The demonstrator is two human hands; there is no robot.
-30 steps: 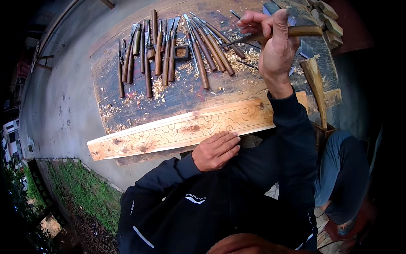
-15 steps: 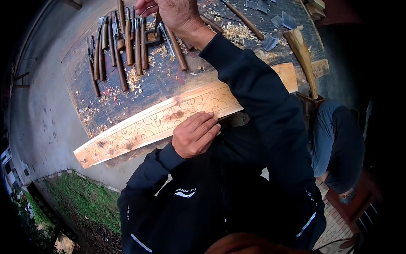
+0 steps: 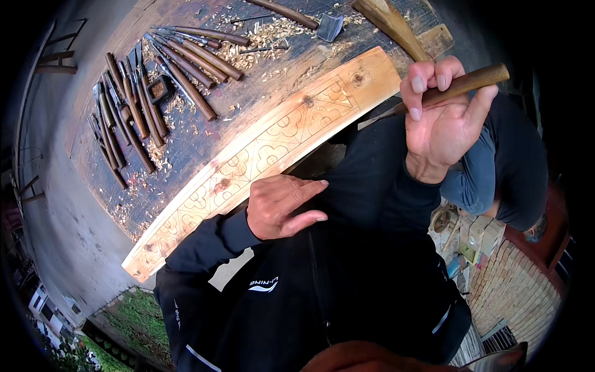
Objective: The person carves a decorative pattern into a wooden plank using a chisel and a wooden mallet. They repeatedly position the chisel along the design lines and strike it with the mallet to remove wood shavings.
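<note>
A long pale wooden board (image 3: pixel 378 71) lies slantwise along the near side of the bench, with pencil-like outlines of flowers and triangles drawn over it. My left hand (image 3: pixel 279 208) is at the board's near edge, index finger and thumb stretched apart, with nothing in it. To the right of the board, my right hand (image 3: pixel 443 121) is raised palm up. Its fingers are curled round the brown wooden handle of a carving chisel (image 3: pixel 474 80). The thin metal blade points left, past the board's near edge, over my dark sleeve and lap.
Many carving chisels (image 3: pixel 133 105) with brown handles lie fanned out on the worn bench (image 3: pixel 204 139). Among them stands a small dark square box (image 3: pixel 161 90). Wood shavings (image 3: pixel 263 53) are scattered about. A thick wooden club (image 3: pixel 390 28) lies at far right. Another person's knee (image 3: pixel 477 180) is at right.
My right hand has come back from the tools at the far side to the right, now with a chisel. My left hand has slipped off the drawn face to its near edge. The view has turned.
</note>
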